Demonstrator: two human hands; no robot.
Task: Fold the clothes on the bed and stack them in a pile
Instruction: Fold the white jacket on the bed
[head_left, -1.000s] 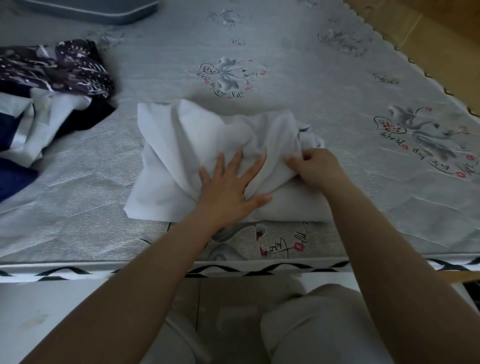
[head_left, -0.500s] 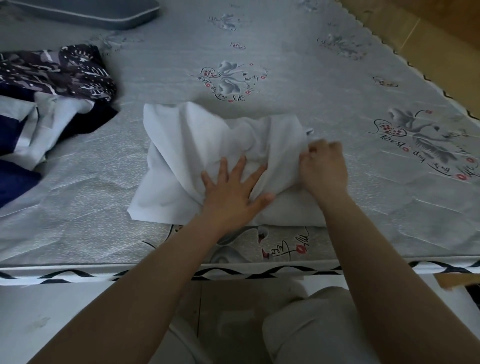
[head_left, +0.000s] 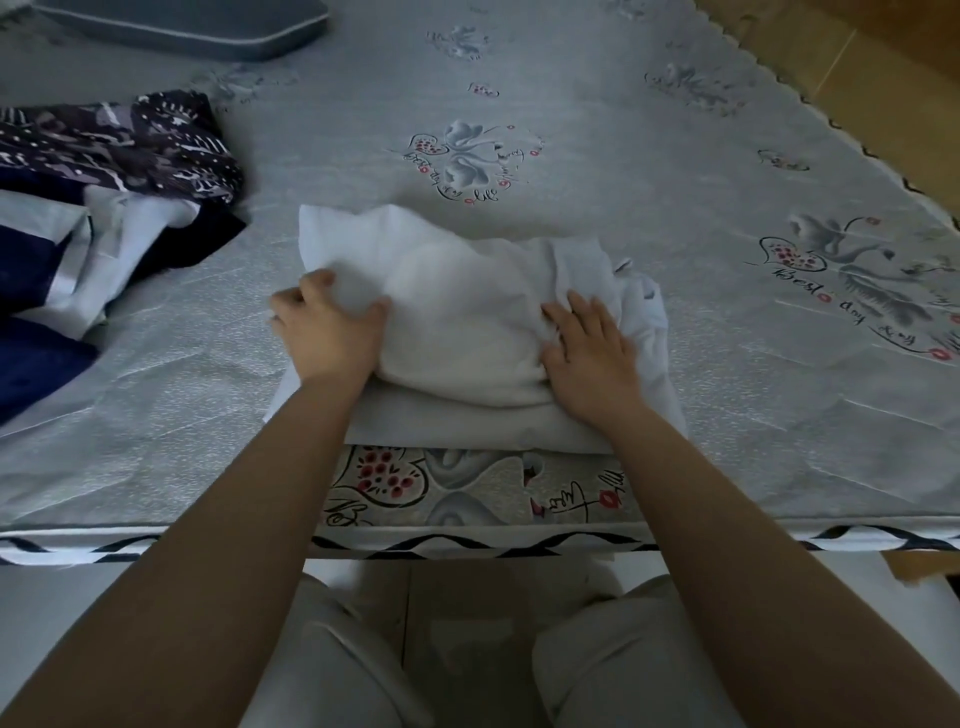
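Fingers of the left hand (head_left: 327, 327) curl round the left edge of the white cloth (head_left: 467, 312); the right hand (head_left: 587, 348) lies flat, fingers spread, pressing its right side. The cloth sits near the bed's (head_left: 675, 415) near edge, partly folded. Far left, a heap of dark clothes (head_left: 104, 182) looks unfolded; no finished pile shows
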